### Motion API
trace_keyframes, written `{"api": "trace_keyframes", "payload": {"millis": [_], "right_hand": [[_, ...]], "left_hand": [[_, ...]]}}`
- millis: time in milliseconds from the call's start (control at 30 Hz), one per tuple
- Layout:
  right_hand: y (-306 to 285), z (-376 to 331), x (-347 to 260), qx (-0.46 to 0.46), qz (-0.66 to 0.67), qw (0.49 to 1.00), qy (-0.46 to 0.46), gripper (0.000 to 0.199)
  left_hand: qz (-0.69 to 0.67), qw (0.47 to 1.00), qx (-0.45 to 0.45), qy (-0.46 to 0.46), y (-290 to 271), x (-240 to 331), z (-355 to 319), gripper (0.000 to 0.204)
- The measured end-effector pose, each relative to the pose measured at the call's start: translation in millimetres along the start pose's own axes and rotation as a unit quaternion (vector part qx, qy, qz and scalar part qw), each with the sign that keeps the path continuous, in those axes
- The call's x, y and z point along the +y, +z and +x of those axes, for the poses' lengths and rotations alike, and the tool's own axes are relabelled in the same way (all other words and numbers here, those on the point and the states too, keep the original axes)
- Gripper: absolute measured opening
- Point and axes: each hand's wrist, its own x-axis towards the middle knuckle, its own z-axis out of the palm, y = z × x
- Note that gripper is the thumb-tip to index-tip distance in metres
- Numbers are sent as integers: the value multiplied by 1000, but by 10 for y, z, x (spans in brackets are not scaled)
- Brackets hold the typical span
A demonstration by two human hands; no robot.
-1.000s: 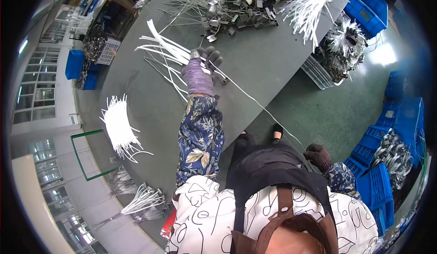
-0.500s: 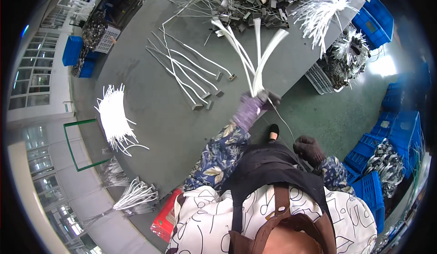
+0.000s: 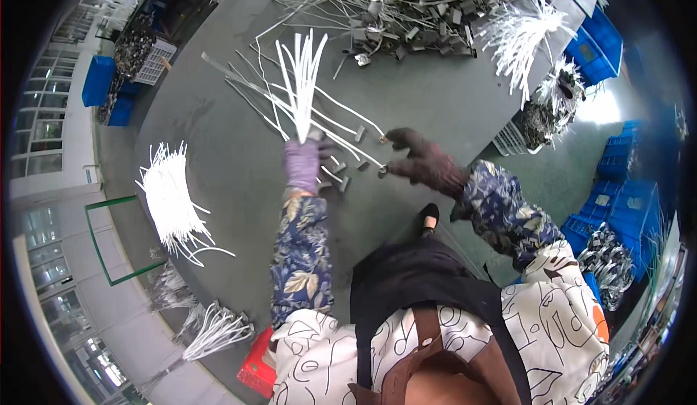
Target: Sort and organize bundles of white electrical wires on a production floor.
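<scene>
The left grip [image 3: 303, 159], in a glove with a purple wrist, is closed around the near end of a white cable bundle [image 3: 303, 103], which fans out straight ahead of it. The right grip [image 3: 430, 164], in a dark brown glove, has its fingers parted to the right of the left one, close to the metal ends [image 3: 359, 135] of several loose cables [image 3: 348, 145]; blur hides whether a fingertip touches one.

The bundle crosses over some of these cables ahead of the left grip. Beyond both grips, a heaped pile [image 3: 428, 23] of cables with boxy ends crowds the far part of the bench [image 3: 406, 96]. A splayed white bunch [image 3: 526, 38] lies ahead and to the right of the right grip, with a blue crate [image 3: 601, 45] past it. Well to the left of the left grip lies a thick white bundle [image 3: 170, 200].

The bench is smooth and dull grey; the cables are thin and bendy, their ends small grey blocks. The crate is plastic, and the sleeves [image 3: 301, 256] behind the grips are dark blue cloth with a leaf print.
</scene>
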Motion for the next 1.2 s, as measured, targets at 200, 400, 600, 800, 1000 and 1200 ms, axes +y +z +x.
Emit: {"api": "trace_keyframes", "payload": {"millis": [200,400,600,800,1000,1200], "right_hand": [[-376,1277,-492,136,-299,943,-51,66],[-434,1288,72,190,-481,850,-93,36],[-538,825,187,273,-203,939,-43,42],[-170,1761,235,382,-266,882,80,54],[-418,1008,480,271,81,943,-176,24],[-114,-559,272,74,181,980,-38,16]], "left_hand": [[-95,993,-40,53,-141,-28,-79,27],[-322,938,-132,17,-227,-21,-80,26],[-305,933,-191,-7,447,177,-186,33],[-191,960,-200,-41,604,203,-469,35],[-222,973,-65,-12,454,65,-398,24],[-443,865,-206,-116,1266,20,-635,21]]}}
